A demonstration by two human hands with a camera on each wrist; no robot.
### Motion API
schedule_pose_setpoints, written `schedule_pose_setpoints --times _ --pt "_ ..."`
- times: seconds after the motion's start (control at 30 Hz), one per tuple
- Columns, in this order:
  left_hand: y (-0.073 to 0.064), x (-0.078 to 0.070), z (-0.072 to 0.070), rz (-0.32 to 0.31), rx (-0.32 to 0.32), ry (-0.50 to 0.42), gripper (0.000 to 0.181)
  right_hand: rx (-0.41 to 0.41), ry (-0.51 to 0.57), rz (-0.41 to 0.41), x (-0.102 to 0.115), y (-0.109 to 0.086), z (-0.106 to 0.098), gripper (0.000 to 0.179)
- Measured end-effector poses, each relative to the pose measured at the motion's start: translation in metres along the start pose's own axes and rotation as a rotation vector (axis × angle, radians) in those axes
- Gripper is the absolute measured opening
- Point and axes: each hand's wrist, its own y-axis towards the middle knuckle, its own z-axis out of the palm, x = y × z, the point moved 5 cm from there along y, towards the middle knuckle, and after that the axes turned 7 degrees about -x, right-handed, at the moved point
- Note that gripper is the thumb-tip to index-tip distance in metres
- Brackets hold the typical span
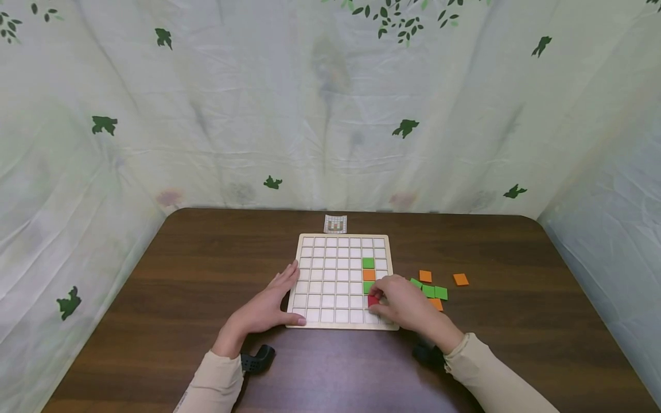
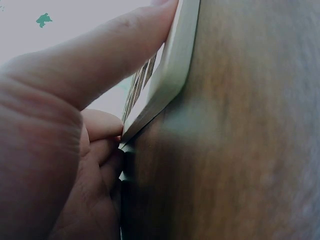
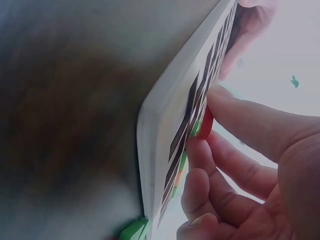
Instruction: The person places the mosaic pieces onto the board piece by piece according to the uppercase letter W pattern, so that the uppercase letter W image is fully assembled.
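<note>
A white grid board (image 1: 341, 327) with a pale wooden rim lies on the table. My right hand (image 1: 405, 301) pinches a red square tile (image 1: 373, 300) between thumb and fingers, over the lower right cells. In the right wrist view, that red tile (image 3: 206, 123) stands tilted close against the grid. Above it in the same column sit a green tile (image 1: 368, 263), an orange tile (image 1: 369, 275) and another green tile (image 1: 368, 287). My left hand (image 1: 260, 307) rests at the board's left edge, fingers extended along it and thumb on the front left corner.
Right of the board lie several loose green tiles (image 1: 428, 291) and orange tiles (image 1: 461, 279), some partly behind my right hand. A small printed pattern card (image 1: 335, 224) lies just beyond the board's far edge. A pale leaf-patterned curtain (image 1: 330, 115) hangs behind the brown table (image 1: 227, 241).
</note>
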Motion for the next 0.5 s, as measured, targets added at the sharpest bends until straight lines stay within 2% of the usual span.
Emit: schedule_pose_setpoints --times 0.33,0.5 --pt "0.001 0.0021 0.001 0.003 -0.002 0.004 0.112 0.014 -0.025 -0.055 0.0046 -0.0017 -0.0004 0.019" --pt "0.0005 0.0027 0.0013 0.0 -0.006 0.002 0.112 0.015 -0.049 -0.024 0.0039 -0.0013 0.0006 0.019"
